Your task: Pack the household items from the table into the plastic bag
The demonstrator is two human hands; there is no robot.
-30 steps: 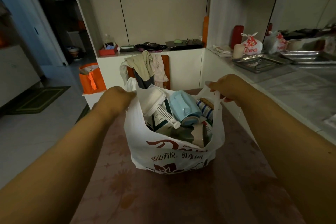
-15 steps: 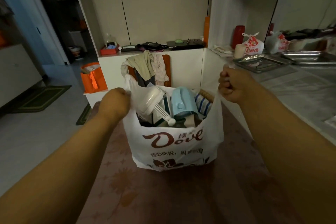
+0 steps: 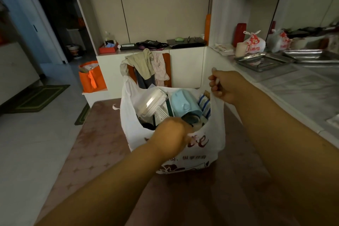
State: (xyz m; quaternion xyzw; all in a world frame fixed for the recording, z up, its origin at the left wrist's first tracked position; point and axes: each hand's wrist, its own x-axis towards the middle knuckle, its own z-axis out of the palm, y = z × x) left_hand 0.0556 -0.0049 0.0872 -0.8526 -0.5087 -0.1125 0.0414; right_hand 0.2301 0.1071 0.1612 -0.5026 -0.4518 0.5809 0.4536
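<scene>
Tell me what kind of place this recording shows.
Most likely a home kitchen or dining area: a counter with metal trays, built-in white cabinets, and a chair draped with clothes behind the table.

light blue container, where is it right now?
In the head view the light blue container sits inside the white plastic bag, centre-right at the top of the load, between the clear lidded box and the blue striped packet.

An orange bag (image 3: pixel 91 77) sits on the floor; clothes (image 3: pixel 146 64) drape a chair.
</scene>
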